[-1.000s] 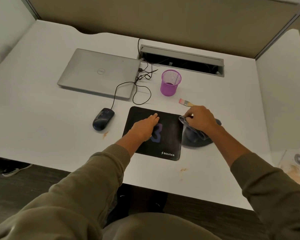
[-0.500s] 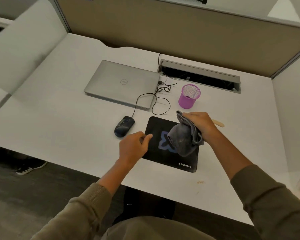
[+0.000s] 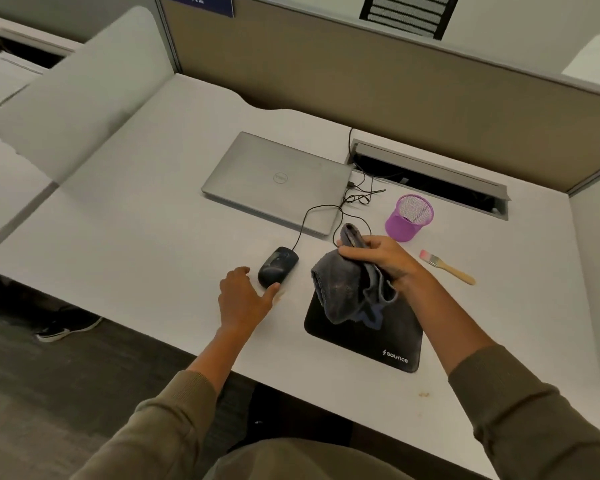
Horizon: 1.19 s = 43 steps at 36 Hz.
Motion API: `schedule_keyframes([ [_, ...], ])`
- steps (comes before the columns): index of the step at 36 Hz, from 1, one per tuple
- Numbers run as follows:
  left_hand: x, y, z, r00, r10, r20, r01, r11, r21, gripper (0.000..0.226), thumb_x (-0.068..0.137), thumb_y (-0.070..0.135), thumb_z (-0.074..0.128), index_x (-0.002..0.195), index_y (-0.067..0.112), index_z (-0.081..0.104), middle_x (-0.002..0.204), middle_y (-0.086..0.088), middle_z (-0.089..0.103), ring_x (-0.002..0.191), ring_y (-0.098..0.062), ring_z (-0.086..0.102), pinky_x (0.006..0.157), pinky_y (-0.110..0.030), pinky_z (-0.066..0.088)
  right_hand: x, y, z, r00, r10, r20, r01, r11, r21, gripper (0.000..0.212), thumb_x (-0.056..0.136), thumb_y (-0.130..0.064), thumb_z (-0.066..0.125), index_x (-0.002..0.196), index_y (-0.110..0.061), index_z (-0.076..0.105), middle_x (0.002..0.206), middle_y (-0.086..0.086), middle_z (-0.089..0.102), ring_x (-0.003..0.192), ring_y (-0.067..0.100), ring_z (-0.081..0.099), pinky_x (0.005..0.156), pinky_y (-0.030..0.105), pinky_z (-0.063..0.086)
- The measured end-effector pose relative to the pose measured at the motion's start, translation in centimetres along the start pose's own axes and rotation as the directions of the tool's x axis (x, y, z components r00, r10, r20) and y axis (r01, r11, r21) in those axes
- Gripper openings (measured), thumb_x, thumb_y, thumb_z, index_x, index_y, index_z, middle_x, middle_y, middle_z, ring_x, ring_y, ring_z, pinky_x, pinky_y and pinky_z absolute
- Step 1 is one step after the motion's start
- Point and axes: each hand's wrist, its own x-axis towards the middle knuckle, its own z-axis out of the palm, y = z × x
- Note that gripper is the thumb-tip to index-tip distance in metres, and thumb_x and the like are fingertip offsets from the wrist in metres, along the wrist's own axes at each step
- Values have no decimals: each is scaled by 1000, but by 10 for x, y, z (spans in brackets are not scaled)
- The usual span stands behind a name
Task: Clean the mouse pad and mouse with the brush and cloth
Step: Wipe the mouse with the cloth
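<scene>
A black mouse pad (image 3: 378,336) with white lettering lies near the desk's front edge. My right hand (image 3: 383,259) holds a crumpled grey cloth (image 3: 343,287) in the air above the pad's far left part. The dark wired mouse (image 3: 277,266) sits on the bare desk left of the pad. Just in front of it, my left hand (image 3: 245,299) has its fingers apart and its thumb tip touching the mouse's near edge. A small wooden brush (image 3: 447,267) with pink bristles lies on the desk, right of my right hand.
A shut silver laptop (image 3: 278,178) lies behind the mouse, with the mouse's black cable (image 3: 340,211) looped beside it. A purple mesh cup (image 3: 408,218) stands behind the brush. An open cable tray (image 3: 430,178) runs along the back, and partition walls enclose the white desk (image 3: 153,220).
My left hand left the mouse pad and moved left to the mouse. My right hand lifted the cloth off the desk and carried it over the pad. The camera view shifted left.
</scene>
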Motion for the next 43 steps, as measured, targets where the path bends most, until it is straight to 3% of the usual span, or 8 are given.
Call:
schedule_keyframes([
  [5, 9, 0, 1, 1000, 25, 14, -26, 998, 55, 90, 83, 71, 75, 145, 10, 52, 140, -10, 57, 131, -30, 51, 102, -46, 51, 4, -1, 2, 997, 27, 70, -38, 984, 172, 53, 63, -20, 102, 106, 2, 78, 115, 26, 75, 109, 39, 74, 88, 42, 63],
  [12, 19, 4, 1, 997, 58, 55, -64, 990, 122, 86, 82, 74, 73, 141, 14, 56, 136, -7, 56, 129, -28, 49, 98, -45, 50, 11, 5, 4, 995, 26, 99, -51, 963, 265, 54, 60, -8, 101, 106, 6, 77, 118, 29, 73, 112, 42, 73, 86, 42, 62],
  [17, 22, 5, 3, 994, 83, 69, -93, 984, 153, 82, 79, 79, 73, 133, 18, 60, 130, -5, 59, 121, -25, 52, 94, -40, 52, 18, 8, 5, 1000, 27, -10, -21, 932, 361, 50, 64, -6, 98, 109, 3, 78, 121, 25, 74, 116, 39, 72, 89, 42, 62],
  [23, 24, 6, 7, 992, 104, 64, -112, 984, 141, 76, 79, 74, 77, 129, 18, 63, 125, -2, 61, 116, -22, 53, 92, -38, 50, 23, 7, 8, 995, -5, -103, 64, 811, 582, 51, 77, -4, 89, 125, -2, 73, 129, 20, 72, 121, 34, 70, 98, 46, 59],
  [29, 26, 2, 8, 985, 165, 40, -169, 975, 142, 69, 80, 70, 78, 126, 20, 65, 118, 0, 69, 107, -20, 62, 93, -38, 47, 30, 7, 18, 975, 79, -208, 88, 722, 687, 39, 92, -18, 79, 128, -7, 70, 128, 15, 73, 115, 32, 73, 102, 52, 57],
  [33, 27, -2, 9, 974, 228, 21, -229, 970, 78, 62, 80, 60, 83, 124, 21, 66, 116, 1, 72, 103, -18, 65, 94, -38, 44, 34, 4, 25, 970, 87, -228, 105, 692, 714, 45, 96, -28, 75, 136, -10, 64, 130, 15, 72, 114, 36, 73, 100, 55, 57],
  [37, 26, 0, 5, 951, 307, -21, -308, 947, -92, 56, 77, 41, 92, 120, 16, 67, 113, -1, 73, 99, -18, 67, 93, -42, 52, 39, -1, 36, 962, 70, -266, 146, 688, 710, 55, 92, -35, 79, 139, -15, 59, 131, 16, 70, 114, 37, 73, 101, 58, 56],
  [43, 25, 11, -7, 876, 480, -44, -477, 850, -223, 60, 79, 31, 94, 127, 10, 65, 116, -4, 70, 95, -11, 62, 79, -15, 51, 49, -9, 65, 951, 73, -299, 106, 833, 543, 47, 92, -49, 75, 124, -15, 67, 109, 11, 80, 103, 30, 78, 99, 50, 59],
])
